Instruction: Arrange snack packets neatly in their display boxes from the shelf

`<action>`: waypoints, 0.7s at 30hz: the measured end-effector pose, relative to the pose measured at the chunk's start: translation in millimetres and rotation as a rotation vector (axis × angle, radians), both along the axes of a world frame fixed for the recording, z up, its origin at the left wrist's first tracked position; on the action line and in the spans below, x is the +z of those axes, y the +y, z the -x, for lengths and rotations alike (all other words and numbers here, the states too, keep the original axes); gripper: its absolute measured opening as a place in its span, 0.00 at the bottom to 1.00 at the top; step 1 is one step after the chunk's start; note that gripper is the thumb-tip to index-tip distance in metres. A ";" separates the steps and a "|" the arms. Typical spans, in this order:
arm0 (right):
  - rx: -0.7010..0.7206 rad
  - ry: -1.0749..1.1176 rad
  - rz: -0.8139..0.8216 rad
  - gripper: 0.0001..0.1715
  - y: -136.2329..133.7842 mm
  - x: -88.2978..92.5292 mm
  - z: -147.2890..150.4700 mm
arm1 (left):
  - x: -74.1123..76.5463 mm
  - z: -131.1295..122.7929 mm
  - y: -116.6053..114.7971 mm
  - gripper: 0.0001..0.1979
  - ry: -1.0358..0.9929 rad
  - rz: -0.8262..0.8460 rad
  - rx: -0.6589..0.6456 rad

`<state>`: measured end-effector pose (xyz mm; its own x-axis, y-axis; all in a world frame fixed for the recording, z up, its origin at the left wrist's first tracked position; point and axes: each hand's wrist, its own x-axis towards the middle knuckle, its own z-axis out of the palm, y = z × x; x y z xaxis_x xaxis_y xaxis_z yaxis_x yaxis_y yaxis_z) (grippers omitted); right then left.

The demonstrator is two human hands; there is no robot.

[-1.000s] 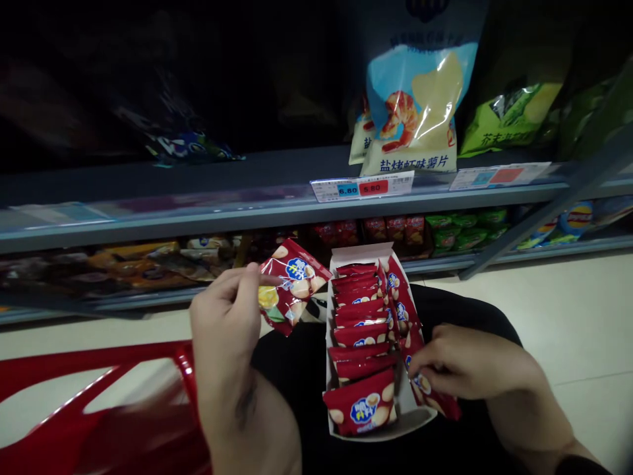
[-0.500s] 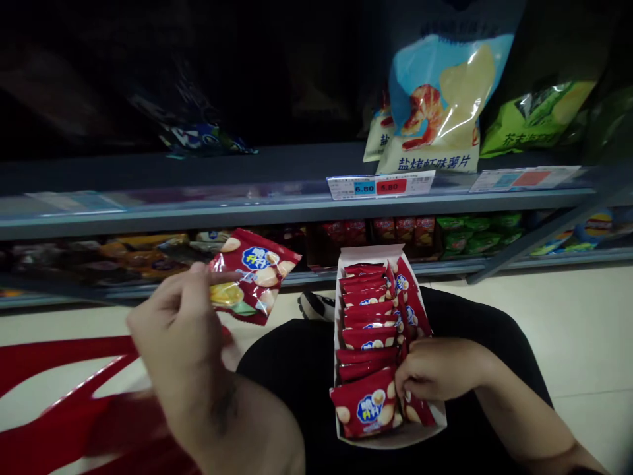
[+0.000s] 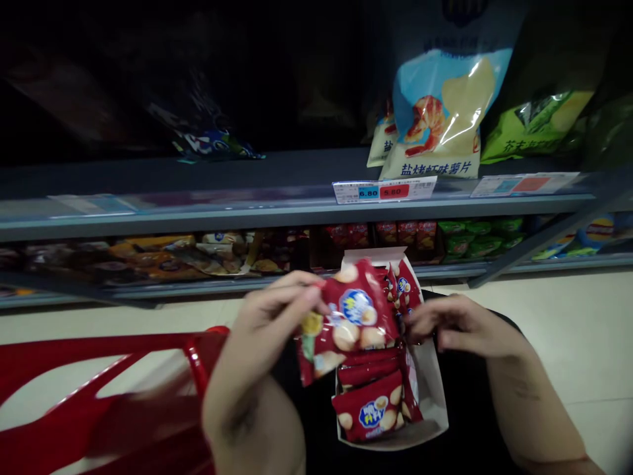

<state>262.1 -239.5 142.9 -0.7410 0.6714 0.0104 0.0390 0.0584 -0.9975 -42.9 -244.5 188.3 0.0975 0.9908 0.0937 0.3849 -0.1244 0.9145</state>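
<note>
My left hand (image 3: 281,323) pinches a red snack packet (image 3: 353,310) by its left end. The packet is tilted and slightly blurred, and hangs over the white open box (image 3: 430,415), hiding part of its contents. Inside the box, a row of upright red snack packets (image 3: 370,409) fills the left side. More packets (image 3: 403,290) stand along the right side, with bare cardboard showing at the lower right. My right hand (image 3: 465,323) is over the box's right edge, its fingers stretched toward the right-hand packets and its thumb apart. Whether its fingertips touch a packet is unclear.
The box rests on my dark-clothed lap (image 3: 475,415). Left of me is a red plastic basket or cart frame (image 3: 198,363). Ahead, a grey shelf edge (image 3: 277,211) carries a shrimp chip bag (image 3: 445,112) and price tags (image 3: 386,191). Below it, a lower shelf holds green packets (image 3: 482,237).
My left hand has brought its packet rightward from beside the box to above it. My right hand has lifted from the lower right packets and moved up, its fingers opening. The right-hand packets have shifted.
</note>
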 end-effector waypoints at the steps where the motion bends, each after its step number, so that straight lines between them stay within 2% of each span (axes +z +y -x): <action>1: -0.136 0.034 0.047 0.27 -1.3 -2.5 3.7 | -2.2 -11.8 1.7 0.14 0.002 0.003 -0.141; 3: -0.277 0.034 0.164 0.25 -3.6 -7.5 10.8 | -9.2 -35.0 4.1 0.07 0.011 0.030 -0.312; 4: -0.307 0.006 0.215 0.23 -4.3 -8.9 13.0 | -13.8 -45.3 4.9 0.05 -0.017 0.047 -0.343; 6: -0.357 -0.054 0.284 0.23 -4.9 -8.4 13.2 | -23.9 -61.0 6.5 0.11 -0.148 0.102 -0.301; 8: -0.396 -0.074 0.292 0.26 -5.5 -5.2 9.4 | -32.8 -69.5 9.2 0.20 -0.315 0.207 -0.206; 11: -0.422 -0.073 0.246 0.31 -8.3 -1.4 4.9 | -39.8 -71.7 15.0 0.27 -0.467 0.382 -0.119; 13: -0.519 -0.058 0.184 0.31 -10.8 -1.6 7.0 | -40.5 -69.4 18.8 0.28 -0.500 0.416 -0.089; 16: -0.676 -0.060 0.109 0.30 -11.9 -4.9 15.4 | -38.8 -65.4 21.9 0.21 -0.440 0.385 -0.101; 21: -0.774 -0.174 -0.058 0.31 -5.9 -12.5 24.5 | -35.9 -58.1 24.5 0.16 -0.301 0.294 -0.084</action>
